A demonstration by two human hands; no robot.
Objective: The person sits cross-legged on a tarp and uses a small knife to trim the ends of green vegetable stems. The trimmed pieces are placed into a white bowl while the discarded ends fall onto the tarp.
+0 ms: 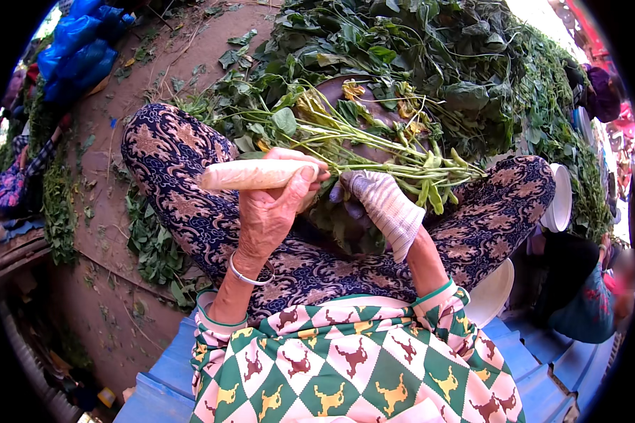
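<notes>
My bare left hand (272, 211), with a silver bangle at the wrist, is closed around a thick pale handle (233, 175) wrapped in plastic or cloth. Whatever the handle belongs to is hidden behind the fingers. My right hand (378, 201) wears a knitted glove, its fingers curled at a bundle of green bean stems (370, 138). Plump green pods (435, 193) hang at the bundle's right end, past the glove. Leaves spread from its left side. Both hands are close together above my lap, almost touching. Beneath the stems a round brown surface (383, 113) carries wilted yellow leaves.
A large heap of leafy plants (418, 47) lies ahead. Loose leaves (151, 243) litter the earth floor at left. Blue plastic bags (82, 47) sit far left. White tubs (558, 198) stand by my right knee. Other people are at both sides.
</notes>
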